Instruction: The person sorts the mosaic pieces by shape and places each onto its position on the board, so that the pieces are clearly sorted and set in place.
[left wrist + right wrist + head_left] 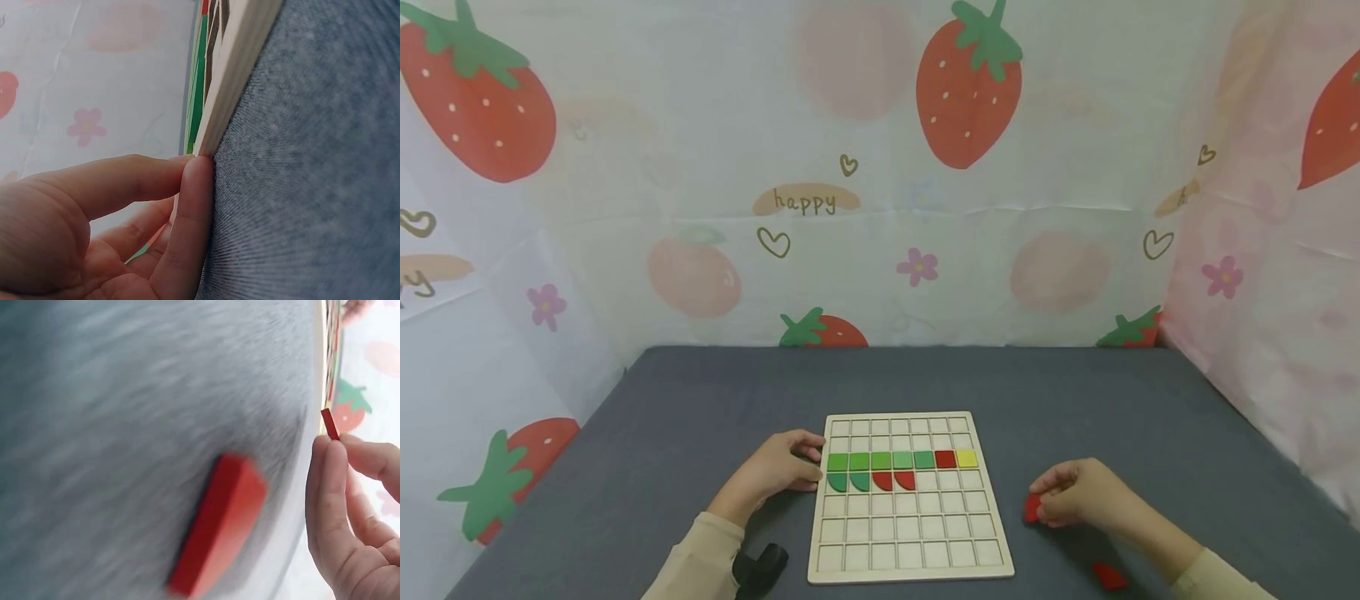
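Observation:
A light wooden grid board (908, 529) lies on the dark table. My left hand (782, 463) holds its left edge, and in the left wrist view the thumb and a finger of that hand (125, 219) pinch the board's rim (240, 81). Green, red and yellow square tiles fill one row of the board; below them sit green and red quarter-round tiles. To the right of the board, my right hand (1084, 493) pinches a red tile (1032, 508) just above the table. A second red tile (1109, 576), curved on one side, lies near the right wrist.
The dark cloth-covered table (737, 383) runs back to a strawberry-print curtain (880, 275), which also hangs at both sides. A black strap or device (763, 571) sits at the left wrist.

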Demonstrator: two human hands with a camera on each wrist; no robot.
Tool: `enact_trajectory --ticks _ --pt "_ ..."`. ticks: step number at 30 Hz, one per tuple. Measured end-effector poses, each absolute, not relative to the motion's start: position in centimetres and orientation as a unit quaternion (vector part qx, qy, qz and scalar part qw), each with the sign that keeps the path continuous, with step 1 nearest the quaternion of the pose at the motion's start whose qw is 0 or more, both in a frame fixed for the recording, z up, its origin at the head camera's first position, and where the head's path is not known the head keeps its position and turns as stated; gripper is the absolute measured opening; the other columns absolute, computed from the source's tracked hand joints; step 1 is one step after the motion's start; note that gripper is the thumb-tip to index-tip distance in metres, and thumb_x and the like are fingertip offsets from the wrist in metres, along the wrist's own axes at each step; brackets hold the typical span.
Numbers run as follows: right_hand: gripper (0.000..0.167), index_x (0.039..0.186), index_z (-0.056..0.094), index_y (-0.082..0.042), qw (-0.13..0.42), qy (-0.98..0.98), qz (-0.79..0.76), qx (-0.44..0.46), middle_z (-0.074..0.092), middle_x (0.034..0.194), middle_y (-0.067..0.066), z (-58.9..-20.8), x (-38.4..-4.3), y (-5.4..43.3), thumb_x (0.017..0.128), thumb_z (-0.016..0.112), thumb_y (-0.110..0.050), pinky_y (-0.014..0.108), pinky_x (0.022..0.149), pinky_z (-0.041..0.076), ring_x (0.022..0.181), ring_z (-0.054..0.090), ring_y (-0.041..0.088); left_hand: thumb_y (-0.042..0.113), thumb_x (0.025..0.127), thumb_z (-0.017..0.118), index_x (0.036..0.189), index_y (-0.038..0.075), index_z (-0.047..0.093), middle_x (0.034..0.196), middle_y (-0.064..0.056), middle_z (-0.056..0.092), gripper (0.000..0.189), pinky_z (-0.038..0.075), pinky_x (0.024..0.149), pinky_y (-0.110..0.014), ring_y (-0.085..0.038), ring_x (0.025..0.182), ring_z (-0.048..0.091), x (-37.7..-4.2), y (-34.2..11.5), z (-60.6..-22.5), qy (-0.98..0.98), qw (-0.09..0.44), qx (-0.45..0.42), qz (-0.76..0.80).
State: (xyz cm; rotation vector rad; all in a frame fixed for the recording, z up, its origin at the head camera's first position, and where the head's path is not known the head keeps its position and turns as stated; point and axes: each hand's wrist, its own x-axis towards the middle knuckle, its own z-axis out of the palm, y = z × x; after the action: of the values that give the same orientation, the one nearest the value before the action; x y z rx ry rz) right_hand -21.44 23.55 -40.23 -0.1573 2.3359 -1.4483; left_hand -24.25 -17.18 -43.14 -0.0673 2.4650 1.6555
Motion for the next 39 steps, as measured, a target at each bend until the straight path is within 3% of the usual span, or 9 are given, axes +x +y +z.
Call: enact_trajectory --ticks 6,16,27,34,39 --pt "0.033 0.114 0.07 0.007 0.194 0.841 -0.504 -0.036 0.074 0.091 0.003 -39.7 -22.1 21.7 0.085 0.075 -0.007 0.034 0.076 0.063 0.082 0.069 0.013 -0.011 0.078 0.071 0.127 -0.007 0.059 0.1 -0.015 0.057 0.051 0.061 0.066 -0.033 -0.016 0.073 0.062 -24.3 -17.2 -43.2 0.826 0.086 -0.017 0.557" --pt "0.022 0.099 0.074 0.004 0.185 0.839 -0.511 -0.031 0.075 0.087 0.004 -39.3 -22.9 18.9 0.082 0.078 -0.007 0.033 0.074 0.063 0.077 0.071 0.014 -0.011 0.078 0.071 0.127 -0.007 0.059 0.099 -0.015 0.057 0.051 0.061 0.065 -0.033 -0.017 0.073 0.062 -24.4 -17.2 -43.3 0.825 0.086 -0.021 0.558" --pt "0.02 0.099 0.076 0.003 0.188 0.829 -0.525 -0.041 0.076 0.097 0.012 -39.0 -24.4 16.2 0.082 0.078 -0.008 0.034 0.075 0.063 0.079 0.073 0.016 -0.012 0.077 0.071 0.126 -0.007 0.06 0.098 -0.014 0.057 0.05 0.061 0.065 -0.033 -0.017 0.073 0.062 -24.3 -17.3 -43.1 0.825 0.084 -0.022 0.558" --pt "0.017 0.097 0.078 0.001 0.185 0.836 -0.514 -0.045 0.077 0.094 0.011 -39.3 -25.2 14.5 0.082 0.078 -0.007 0.032 0.074 0.062 0.076 0.071 0.015 -0.011 0.077 0.071 0.125 -0.007 0.06 0.097 -0.014 0.057 0.049 0.061 0.064 -0.033 -0.016 0.071 0.062 -24.2 -17.3 -43.0 0.822 0.084 -0.025 0.562" --pt "0.018 0.097 0.076 0.006 0.198 0.821 -0.532 -0.057 0.075 0.099 0.014 -39.6 -25.7 13.6 0.082 0.078 -0.003 0.033 0.072 0.063 0.075 0.074 0.019 -0.012 0.078 0.07 0.124 -0.007 0.061 0.096 -0.013 0.057 0.048 0.061 0.064 -0.032 -0.016 0.07 0.061 -24.1 -17.3 -43.0 0.819 0.084 -0.029 0.567"
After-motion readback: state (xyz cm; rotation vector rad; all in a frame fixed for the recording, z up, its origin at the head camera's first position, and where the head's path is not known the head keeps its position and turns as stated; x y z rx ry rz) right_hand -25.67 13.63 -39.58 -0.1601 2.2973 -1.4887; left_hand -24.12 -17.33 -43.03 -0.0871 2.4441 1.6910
